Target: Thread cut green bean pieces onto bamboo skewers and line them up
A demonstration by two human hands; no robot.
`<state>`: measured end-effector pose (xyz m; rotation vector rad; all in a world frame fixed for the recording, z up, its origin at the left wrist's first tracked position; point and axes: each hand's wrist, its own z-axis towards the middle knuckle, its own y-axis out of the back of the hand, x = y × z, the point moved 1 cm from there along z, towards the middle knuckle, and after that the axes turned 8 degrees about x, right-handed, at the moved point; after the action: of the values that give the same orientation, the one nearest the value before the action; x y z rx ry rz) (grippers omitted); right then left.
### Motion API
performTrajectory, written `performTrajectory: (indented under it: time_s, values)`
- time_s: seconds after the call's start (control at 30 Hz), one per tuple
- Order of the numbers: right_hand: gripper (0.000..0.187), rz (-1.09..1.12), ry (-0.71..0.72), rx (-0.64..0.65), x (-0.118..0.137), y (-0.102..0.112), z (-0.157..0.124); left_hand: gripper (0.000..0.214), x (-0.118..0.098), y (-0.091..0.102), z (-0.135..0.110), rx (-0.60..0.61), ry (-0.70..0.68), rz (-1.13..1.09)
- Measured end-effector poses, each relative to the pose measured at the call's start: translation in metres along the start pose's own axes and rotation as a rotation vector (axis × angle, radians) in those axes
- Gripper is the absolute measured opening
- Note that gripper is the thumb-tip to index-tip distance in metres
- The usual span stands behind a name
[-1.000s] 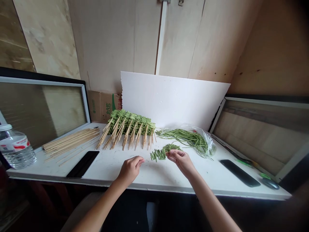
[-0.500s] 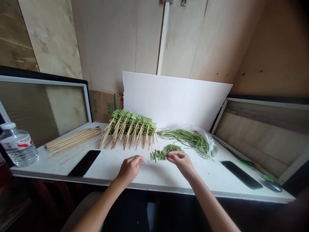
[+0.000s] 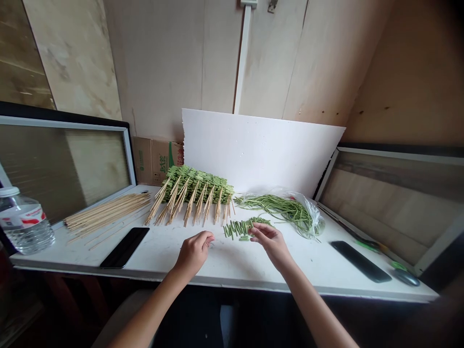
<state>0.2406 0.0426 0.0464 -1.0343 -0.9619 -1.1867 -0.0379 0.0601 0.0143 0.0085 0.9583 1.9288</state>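
Progress looks well advanced, judging by how things lie. A broad stack of skewers [image 3: 195, 188], each stick already threaded with short green pieces, lies fanned out at the back of the white surface [image 3: 235, 268]. Much also seems left. To the left of that stack is a loose heap of bare bamboo sticks [image 3: 107, 212]. To its right a clear plastic bag [image 3: 308, 217] spills long uncut green stems [image 3: 279, 205].

Just in front of the stack, toward the person, a short row of cut green pieces [image 3: 237, 228] lies side by side with no stick through it that I can make out. The right hand [image 3: 271, 241] is at the right end of this row, its fingertips pinched onto the outermost pieces. The left hand [image 3: 194, 251] rests in front of the stack and slightly left of the row. It is loosely curled, with thumb and forefinger drawn together. I cannot tell whether a thin stick sits between them.

Further left of the stack, beyond the bare sticks, stands a water bottle [image 3: 23, 222], and a dark phone [image 3: 125, 247] lies nearer the front edge. Far to the right of the stack lie a second flat black slab [image 3: 360, 261] and a small mouse [image 3: 406, 277]. Behind the stack a white board [image 3: 261, 150] leans on the wall beside a cardboard box [image 3: 155, 157].
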Motion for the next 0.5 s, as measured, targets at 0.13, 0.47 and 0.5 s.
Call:
performTrajectory:
  time_s: [0.13, 0.47, 0.5]
  values:
    - [0.043, -0.019, -0.019, -0.035, 0.0031, 0.0030, 0.0022, 0.024, 0.0022, -0.0010, -0.0004, 0.026, 0.012, 0.015]
    - [0.041, 0.166, -0.003, -0.087, 0.0001, 0.0000, 0.0034, 0.023, -0.0022, -0.0005, 0.0004, 0.106, 0.073, -0.025]
    - [0.041, 0.187, -0.010, -0.087, -0.0013, -0.0007, 0.0035, 0.023, -0.0030, -0.0010, 0.0003, 0.115, 0.079, -0.034]
